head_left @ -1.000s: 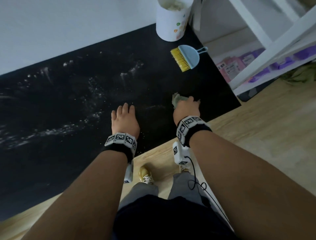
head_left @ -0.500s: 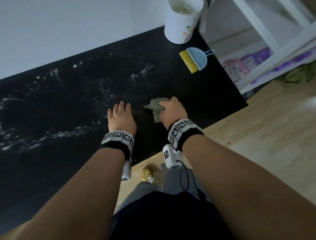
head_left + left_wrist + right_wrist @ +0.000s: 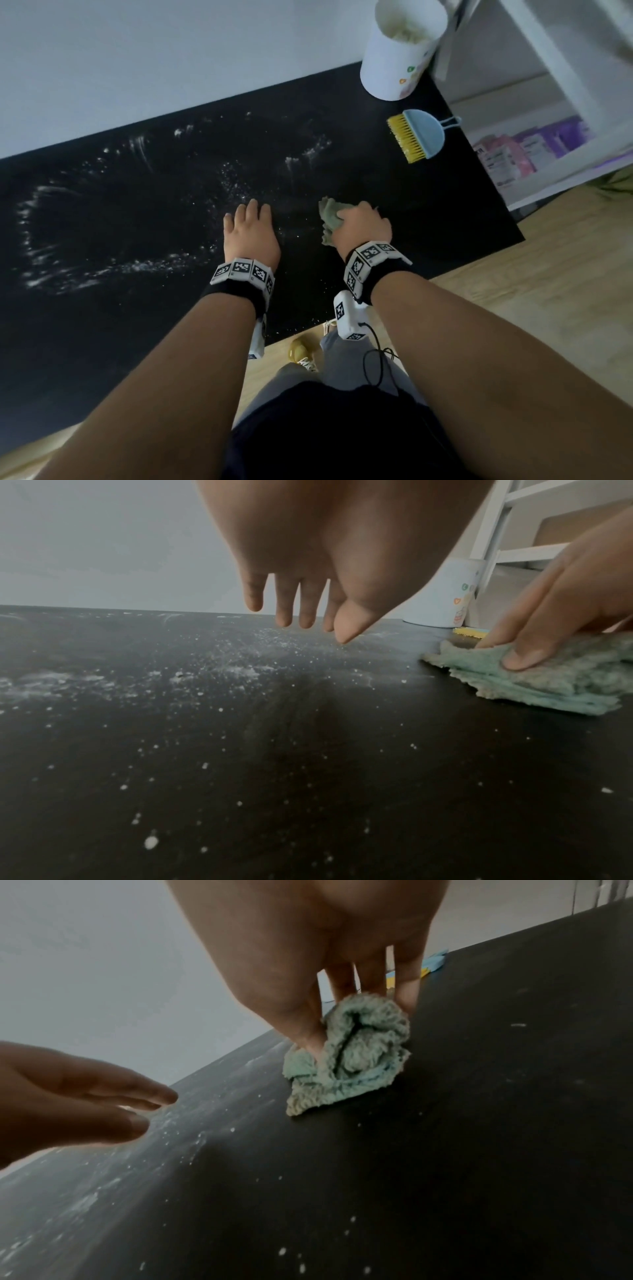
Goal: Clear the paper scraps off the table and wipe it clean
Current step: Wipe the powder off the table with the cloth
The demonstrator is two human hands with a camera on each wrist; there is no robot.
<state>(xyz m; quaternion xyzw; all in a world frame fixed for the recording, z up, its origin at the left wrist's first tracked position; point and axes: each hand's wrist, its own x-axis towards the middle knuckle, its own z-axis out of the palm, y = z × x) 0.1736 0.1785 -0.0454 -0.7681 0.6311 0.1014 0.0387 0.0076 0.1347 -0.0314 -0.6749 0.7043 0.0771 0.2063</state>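
The black table point(image 3: 428, 212) carries smears and specks of white paper crumbs point(image 3: 137, 265) across its left and middle. My right hand point(image 3: 363, 226) grips a bunched green cloth point(image 3: 330, 214) and presses it on the tabletop near the front edge. In the right wrist view the thumb digs into a fold of the cloth point(image 3: 359, 1053) with the fingers behind it. My left hand point(image 3: 250, 229) lies just left of the cloth, fingers straight, holding nothing. In the left wrist view its fingertips point(image 3: 284, 618) hover a little above the crumbs point(image 3: 240, 672), with the cloth point(image 3: 565, 685) to the right.
A white bin point(image 3: 397, 51) holding paper scraps stands at the table's far right corner. A blue dustpan with a yellow brush point(image 3: 416, 137) lies in front of it. White shelving point(image 3: 548, 102) stands right of the table, above the wooden floor point(image 3: 513, 308).
My right hand has slid the cloth leftward across the table, from near the right front edge to beside my left hand. The left hand has stayed roughly in place.
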